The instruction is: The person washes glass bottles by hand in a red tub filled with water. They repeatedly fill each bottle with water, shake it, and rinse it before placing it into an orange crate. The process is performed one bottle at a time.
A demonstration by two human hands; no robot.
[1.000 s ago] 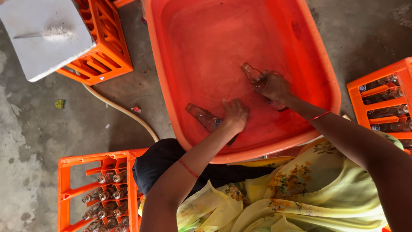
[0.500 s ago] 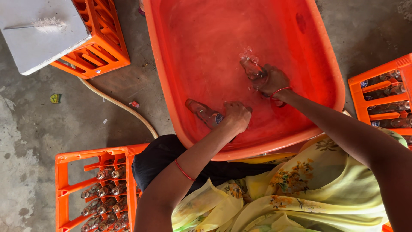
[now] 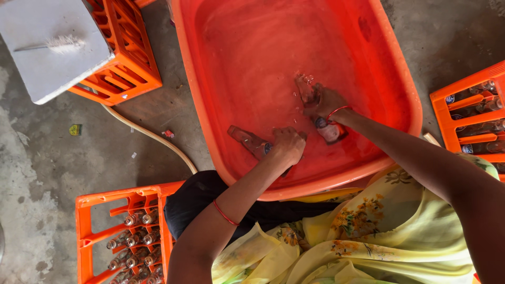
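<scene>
A large orange plastic tub (image 3: 405,89) holds shallow water. My left hand (image 3: 286,146) grips a clear glass bottle (image 3: 247,139) that lies on its side in the water, neck pointing left. My right hand (image 3: 325,101) holds a second glass bottle (image 3: 305,87) with its neck raised out of the water and its base low by my wrist. Both wrists wear thin red bands. My yellow flowered garment (image 3: 368,236) lies below the tub.
An orange crate (image 3: 92,210) at bottom left holds several glass bottles. Another orange crate (image 3: 468,105) with bottles stands at the right. At top left, an orange crate (image 3: 129,58) carries a grey slab (image 3: 47,58) with a bottle brush (image 3: 58,43). A hose (image 3: 152,135) crosses the concrete floor.
My right hand has tilted its bottle so the neck lifts out of the water. My left hand has stayed on its bottle.
</scene>
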